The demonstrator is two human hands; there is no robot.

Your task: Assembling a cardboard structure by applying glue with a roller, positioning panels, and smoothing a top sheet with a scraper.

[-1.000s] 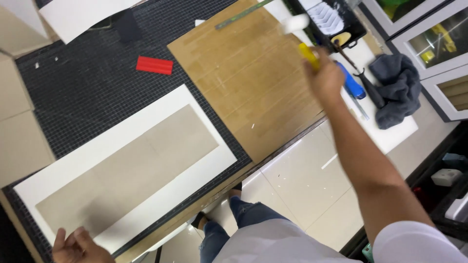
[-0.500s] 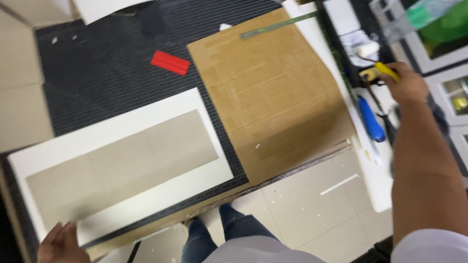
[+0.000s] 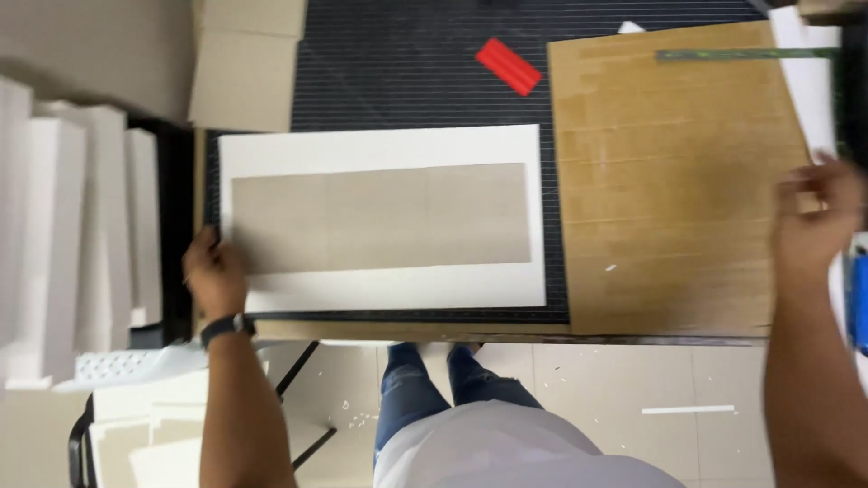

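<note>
The head view looks straight down on a desk covered by a black gridded cutting mat [image 3: 407,81]. On the mat lies a white rectangular mat board with a long grey-beige centre panel [image 3: 380,217]. The left hand [image 3: 214,271] rests at the lower left corner of this board, fingers curled lightly onto its edge; its grip is loose and clasps nothing. A dark band sits on that wrist. Just beside the board to the right lies a brown corrugated cardboard sheet [image 3: 669,181], with a thin green metal ruler [image 3: 741,54] lying across its top edge. The right hand [image 3: 814,217] is at the sheet's right edge, blurred; whether its grip is closed on anything I cannot tell. A small red rectangular block [image 3: 508,66] lies on the mat above the board.
</note>
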